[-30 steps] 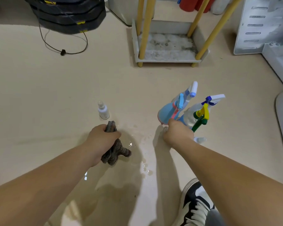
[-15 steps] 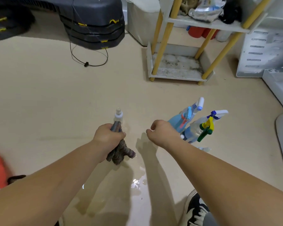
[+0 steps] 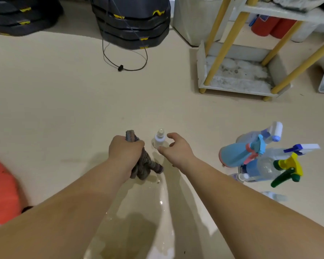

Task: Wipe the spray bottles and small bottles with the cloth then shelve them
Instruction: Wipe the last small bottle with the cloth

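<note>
My left hand grips a brownish striped cloth that hangs down to the floor. A small white bottle stands upright on the beige floor just right of the cloth. My right hand hovers beside it with thumb and fingers spread around it, apart from it. To the right, several spray bottles lie together on the floor: a light blue one, a clear one with a blue and white trigger, and one with a green and yellow trigger. Two small clear bottles lie near them.
A white shelf unit with yellow legs stands at the back right; its bottom tray is stained. Stacked dark step platforms and a looped black cord sit at the back. A wet patch shines on the floor. An orange object is at left.
My right hand left the spray bottles and moved left to the small white bottle, opening its fingers. The view shifted up and left. My left hand kept holding the cloth.
</note>
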Motion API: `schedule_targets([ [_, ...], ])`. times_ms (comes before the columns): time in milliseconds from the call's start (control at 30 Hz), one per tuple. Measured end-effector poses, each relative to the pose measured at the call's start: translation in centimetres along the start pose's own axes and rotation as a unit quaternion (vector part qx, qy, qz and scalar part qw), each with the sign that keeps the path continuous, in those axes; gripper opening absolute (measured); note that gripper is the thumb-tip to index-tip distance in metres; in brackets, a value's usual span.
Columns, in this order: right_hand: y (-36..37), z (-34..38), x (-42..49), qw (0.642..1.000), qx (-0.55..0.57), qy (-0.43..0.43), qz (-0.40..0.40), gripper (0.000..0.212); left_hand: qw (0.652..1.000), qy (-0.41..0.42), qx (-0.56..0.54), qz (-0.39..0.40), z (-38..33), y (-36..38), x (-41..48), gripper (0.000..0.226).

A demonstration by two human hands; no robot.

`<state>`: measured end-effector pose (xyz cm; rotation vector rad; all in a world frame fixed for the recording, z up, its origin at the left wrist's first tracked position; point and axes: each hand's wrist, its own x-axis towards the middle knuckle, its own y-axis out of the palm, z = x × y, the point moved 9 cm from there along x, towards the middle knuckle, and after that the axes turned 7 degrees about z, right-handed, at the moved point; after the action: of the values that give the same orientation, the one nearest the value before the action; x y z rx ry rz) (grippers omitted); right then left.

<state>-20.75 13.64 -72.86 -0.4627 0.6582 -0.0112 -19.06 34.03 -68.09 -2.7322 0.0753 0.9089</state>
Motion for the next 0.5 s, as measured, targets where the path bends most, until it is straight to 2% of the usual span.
schedule_targets([
  [133, 0.7, -0.9, 2.5, 0.999, 0.043, 0.003, -0.001, 0.075, 0.999, 0.016, -0.001, -0.046, 0.2, -1.0, 1.4, 0.017],
  [233, 0.9, -1.0, 3.7, 0.999, 0.045, 0.009, -0.012, 0.078, 0.999, 0.001, -0.024, -0.047, 0.5, -1.2, 2.1, 0.010],
  [267, 0.9, -0.9, 3.9, 0.999, 0.033, 0.009, -0.018, 0.075, 0.999, -0.004, -0.031, -0.041, 0.6, -1.0, 2.2, 0.015],
  [300, 1.0, -0.9, 4.0, 0.999, 0.020, 0.007, -0.023, 0.068, 0.999, -0.006, -0.034, -0.035, 0.6, -0.9, 2.3, 0.020],
  [400, 1.3, -0.8, 3.8, 0.999, 0.025, -0.009, -0.036, 0.026, 0.999, -0.007, -0.025, -0.035, 0.6, -0.9, 2.1, 0.028],
  [500, 1.2, -0.8, 3.5, 0.998, 0.042, -0.027, -0.038, 0.013, 0.999, -0.002, -0.021, -0.048, 0.2, -1.2, 1.7, 0.027],
])
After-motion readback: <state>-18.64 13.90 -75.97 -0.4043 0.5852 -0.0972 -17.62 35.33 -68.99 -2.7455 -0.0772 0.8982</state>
